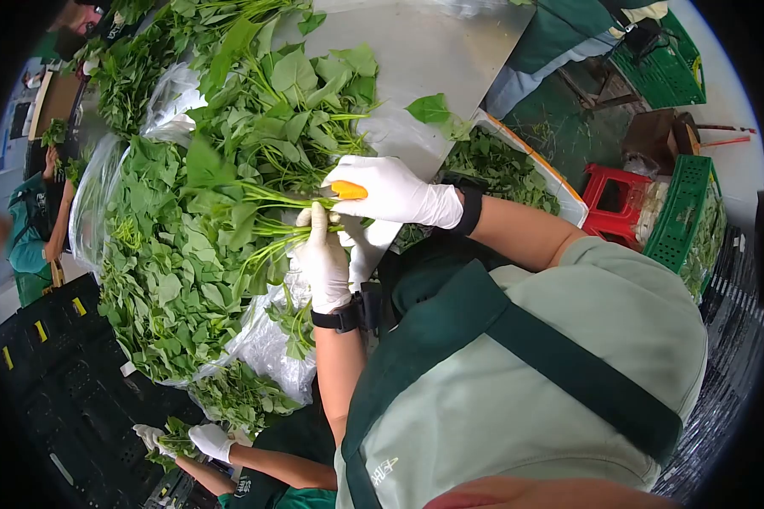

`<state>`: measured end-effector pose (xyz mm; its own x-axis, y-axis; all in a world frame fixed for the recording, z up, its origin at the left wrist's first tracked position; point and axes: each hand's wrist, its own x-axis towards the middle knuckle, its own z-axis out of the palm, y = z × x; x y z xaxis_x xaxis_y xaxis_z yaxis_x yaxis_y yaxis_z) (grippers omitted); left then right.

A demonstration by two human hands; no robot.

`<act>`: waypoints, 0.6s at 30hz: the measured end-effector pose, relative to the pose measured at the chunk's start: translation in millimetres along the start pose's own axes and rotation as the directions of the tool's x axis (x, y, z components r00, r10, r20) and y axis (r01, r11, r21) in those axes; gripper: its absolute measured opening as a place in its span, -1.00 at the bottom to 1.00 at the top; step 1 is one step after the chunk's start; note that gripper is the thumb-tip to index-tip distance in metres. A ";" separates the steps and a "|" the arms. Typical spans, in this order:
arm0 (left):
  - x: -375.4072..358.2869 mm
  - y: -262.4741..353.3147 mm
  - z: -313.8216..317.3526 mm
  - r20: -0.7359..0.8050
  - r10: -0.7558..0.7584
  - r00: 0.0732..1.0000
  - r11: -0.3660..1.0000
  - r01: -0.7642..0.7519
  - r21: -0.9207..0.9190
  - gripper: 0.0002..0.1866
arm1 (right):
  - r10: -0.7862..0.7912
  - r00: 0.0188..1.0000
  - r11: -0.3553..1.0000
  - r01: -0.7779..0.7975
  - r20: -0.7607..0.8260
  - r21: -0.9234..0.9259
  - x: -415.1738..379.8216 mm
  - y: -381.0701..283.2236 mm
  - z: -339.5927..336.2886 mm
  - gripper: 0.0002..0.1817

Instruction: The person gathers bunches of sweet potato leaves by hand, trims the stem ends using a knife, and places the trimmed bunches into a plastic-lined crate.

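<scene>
In the head view, my white-gloved left hand [321, 265] is closed around a bunch of green leafy stems [272, 231], their leaves fanning out to the left. My right hand [390, 190], also gloved in white, is beside it at the cut-end side of the stems. Its fingers close on a small orange tool [349, 190]; I cannot make out a blade. Under and around both hands lies a large pile of leafy greens [165, 263]. Clear plastic sheeting [272, 343] shows beneath part of the pile.
A metal tabletop [441, 64] carries one loose leafy sprig [433, 110]. Right of it stand a box of greens [505, 174], a red stool [611, 204] and green crates [683, 216]. Black crates [68, 390] line the lower left. Another person's gloved hands [210, 442] hold greens below.
</scene>
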<state>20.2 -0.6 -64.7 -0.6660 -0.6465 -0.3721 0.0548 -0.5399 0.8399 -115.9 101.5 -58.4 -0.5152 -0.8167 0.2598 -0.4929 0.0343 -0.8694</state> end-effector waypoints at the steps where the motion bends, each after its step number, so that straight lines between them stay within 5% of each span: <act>1: -0.5 -1.8 -1.5 0.000 0.000 1.000 1.000 0.000 0.000 -0.91 | -0.007 0.999 1.000 0.008 0.043 -0.015 -0.1 -1.0 0.1 -0.70; 11: -11.2 -1.9 6.7 -0.074 0.014 0.997 0.995 -0.007 0.098 -0.89 | 0.021 0.986 0.990 0.002 0.164 -0.138 -7.4 -4.0 4.1 -0.75; 14: -12.7 -1.6 3.9 -0.099 0.015 0.995 0.989 0.000 0.151 -0.87 | -0.038 0.987 0.999 0.040 0.157 -0.007 -9.6 11.5 -3.3 -0.77; 16: -12.9 0.3 1.4 -0.143 0.077 0.987 0.980 -0.048 0.192 -0.83 | 0.076 0.957 0.947 -0.156 0.279 0.279 -14.6 14.7 -19.9 -0.85; 18: -11.9 2.3 0.0 -0.148 0.029 0.989 0.997 -0.018 0.079 -0.82 | 0.152 0.939 0.938 -0.235 0.309 0.254 -19.3 21.9 -29.1 -0.83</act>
<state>28.3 5.8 -58.3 -0.5464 -0.7349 -0.4016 0.0075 -0.4838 0.8751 -137.1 134.8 -70.2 -0.3417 -0.9396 -0.0179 -0.1630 0.0780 -0.9835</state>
